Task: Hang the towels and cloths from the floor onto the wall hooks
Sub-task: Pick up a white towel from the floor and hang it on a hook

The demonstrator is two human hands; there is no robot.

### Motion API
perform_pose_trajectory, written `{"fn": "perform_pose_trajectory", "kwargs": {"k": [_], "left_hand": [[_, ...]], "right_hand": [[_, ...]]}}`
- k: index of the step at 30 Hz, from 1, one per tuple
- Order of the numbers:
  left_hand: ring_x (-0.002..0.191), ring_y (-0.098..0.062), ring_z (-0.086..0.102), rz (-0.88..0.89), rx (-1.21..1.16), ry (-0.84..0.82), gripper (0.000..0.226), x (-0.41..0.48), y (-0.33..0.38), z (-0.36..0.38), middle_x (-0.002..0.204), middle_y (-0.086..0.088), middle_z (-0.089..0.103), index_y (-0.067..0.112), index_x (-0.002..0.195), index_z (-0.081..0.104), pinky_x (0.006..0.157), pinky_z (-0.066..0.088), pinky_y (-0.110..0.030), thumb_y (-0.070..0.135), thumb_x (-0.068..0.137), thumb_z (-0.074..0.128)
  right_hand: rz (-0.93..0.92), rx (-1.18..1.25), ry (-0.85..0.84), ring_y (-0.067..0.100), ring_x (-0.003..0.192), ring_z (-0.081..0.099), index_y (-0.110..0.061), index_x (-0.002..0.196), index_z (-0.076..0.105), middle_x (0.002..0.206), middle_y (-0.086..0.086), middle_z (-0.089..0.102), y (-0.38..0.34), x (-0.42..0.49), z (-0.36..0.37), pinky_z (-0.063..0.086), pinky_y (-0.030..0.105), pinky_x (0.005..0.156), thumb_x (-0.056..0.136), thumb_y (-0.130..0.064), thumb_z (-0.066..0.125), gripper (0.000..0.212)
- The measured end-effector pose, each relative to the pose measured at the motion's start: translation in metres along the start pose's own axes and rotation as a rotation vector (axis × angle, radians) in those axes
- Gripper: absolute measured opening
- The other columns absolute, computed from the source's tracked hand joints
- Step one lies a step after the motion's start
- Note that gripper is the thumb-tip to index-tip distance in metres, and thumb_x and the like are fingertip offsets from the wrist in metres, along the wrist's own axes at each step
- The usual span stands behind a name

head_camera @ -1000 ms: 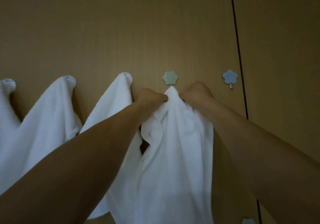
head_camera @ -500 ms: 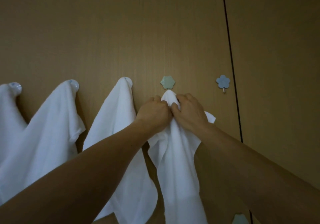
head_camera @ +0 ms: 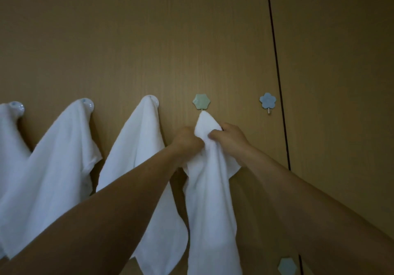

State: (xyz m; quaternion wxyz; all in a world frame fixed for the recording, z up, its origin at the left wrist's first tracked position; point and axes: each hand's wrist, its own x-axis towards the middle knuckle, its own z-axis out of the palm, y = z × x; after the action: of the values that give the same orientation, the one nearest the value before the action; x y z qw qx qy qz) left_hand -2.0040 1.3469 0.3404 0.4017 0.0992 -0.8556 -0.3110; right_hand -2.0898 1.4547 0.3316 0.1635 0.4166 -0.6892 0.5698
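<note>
A white towel hangs down the wooden wall, its bunched top touching the metal pin under the green hexagon hook. My left hand grips the towel's top from the left. From the right, my right hand pinches the same bunch just below the hook. Three more white towels hang on hooks to the left: one beside my arm, a middle one, and one at the frame's left edge.
A blue flower hook with a bare metal pin sits to the right, next to a dark vertical seam between panels. Another green hook shows low at the bottom right.
Both hands slid down from the hook and came together on the towel's bunched top. The towel now hangs narrower, and the view has shifted slightly.
</note>
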Motion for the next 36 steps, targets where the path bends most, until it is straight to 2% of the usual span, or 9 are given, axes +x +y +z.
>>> {"fn": "perform_pose_trajectory", "kwargs": {"k": [2,5,9,14,16,18,20,24,36], "left_hand": [[0.07,-0.024,0.058,-0.223,-0.391,-0.039,0.019,-0.007,-0.006,0.001,0.08,-0.01,0.059,-0.002,0.101,0.059,0.049,0.046,-0.026,0.001,0.084,0.051],[0.068,-0.023,0.06,-0.246,-0.523,-0.121,0.029,-0.012,-0.016,0.008,0.081,-0.011,0.061,-0.001,0.111,0.059,0.045,0.047,-0.026,-0.001,0.082,0.054],[0.087,-0.016,0.061,-0.05,-0.246,-0.131,0.033,-0.015,-0.023,0.013,0.103,-0.004,0.063,0.011,0.117,0.058,0.058,0.048,-0.017,0.019,0.086,0.067],[0.108,-0.02,0.052,0.037,0.253,-0.145,0.047,-0.023,-0.021,0.016,0.131,-0.01,0.048,0.008,0.131,0.045,0.077,0.04,-0.015,0.019,0.089,0.064],[0.116,-0.024,0.049,0.03,0.305,-0.137,0.05,-0.023,-0.02,0.016,0.129,-0.011,0.048,0.003,0.135,0.041,0.081,0.037,-0.018,0.014,0.091,0.061],[0.108,-0.023,0.051,0.106,0.261,-0.077,0.038,-0.022,-0.015,0.017,0.114,-0.01,0.054,-0.004,0.127,0.048,0.08,0.036,-0.013,0.011,0.094,0.056],[0.112,-0.025,0.05,0.105,0.163,0.1,0.046,-0.022,-0.006,0.014,0.119,-0.01,0.051,-0.002,0.134,0.041,0.089,0.043,-0.021,0.012,0.093,0.055],[0.128,-0.029,0.041,0.146,0.111,0.288,0.066,-0.028,-0.006,0.014,0.146,-0.015,0.034,0.004,0.147,0.021,0.092,0.033,-0.027,0.017,0.09,0.053],[0.126,-0.034,0.042,0.048,0.129,0.231,0.061,-0.069,-0.044,0.038,0.137,-0.018,0.039,0.001,0.141,0.028,0.101,0.036,-0.038,0.016,0.087,0.052]], "right_hand": [[0.095,0.187,-0.055,0.016,0.092,0.062,-0.022,0.114,0.059,0.101,-0.004,0.064,0.004,-0.002,-0.002,0.049,0.032,0.078,0.09,-0.039,0.058,0.03],[0.096,0.201,-0.077,0.02,0.094,0.064,-0.016,0.114,0.06,0.105,0.001,0.066,0.018,-0.004,-0.003,0.054,0.037,0.083,0.091,-0.035,0.058,0.03],[0.058,0.044,-0.062,0.015,0.082,0.063,-0.023,0.085,0.062,0.086,-0.005,0.065,0.032,-0.006,-0.003,0.047,0.025,0.063,0.086,-0.028,0.065,0.006],[0.039,-0.291,-0.123,0.017,0.085,0.059,-0.017,0.101,0.065,0.091,-0.001,0.063,0.043,-0.012,-0.004,0.049,0.031,0.077,0.082,-0.023,0.065,0.019],[0.016,-0.205,-0.079,0.013,0.078,0.054,-0.014,0.087,0.063,0.082,-0.001,0.057,0.047,-0.016,0.002,0.045,0.032,0.08,0.09,-0.019,0.061,0.006],[0.002,-0.143,-0.005,0.007,0.065,0.044,-0.013,0.062,0.052,0.065,0.0,0.047,0.046,-0.019,0.008,0.039,0.025,0.071,0.094,-0.009,0.056,0.032],[-0.042,-0.185,-0.013,0.007,0.069,0.049,-0.014,0.077,0.055,0.074,-0.003,0.052,0.045,-0.024,0.007,0.037,0.02,0.057,0.089,-0.023,0.063,0.017],[-0.043,-0.136,0.079,0.019,0.098,0.055,-0.012,0.124,0.045,0.115,0.0,0.054,0.044,-0.036,0.005,0.046,0.032,0.072,0.084,-0.035,0.063,0.05],[0.055,-0.154,0.033,0.019,0.099,0.059,-0.01,0.124,0.047,0.117,0.001,0.058,0.066,-0.092,0.011,0.051,0.036,0.083,0.092,-0.044,0.054,0.048]]}}
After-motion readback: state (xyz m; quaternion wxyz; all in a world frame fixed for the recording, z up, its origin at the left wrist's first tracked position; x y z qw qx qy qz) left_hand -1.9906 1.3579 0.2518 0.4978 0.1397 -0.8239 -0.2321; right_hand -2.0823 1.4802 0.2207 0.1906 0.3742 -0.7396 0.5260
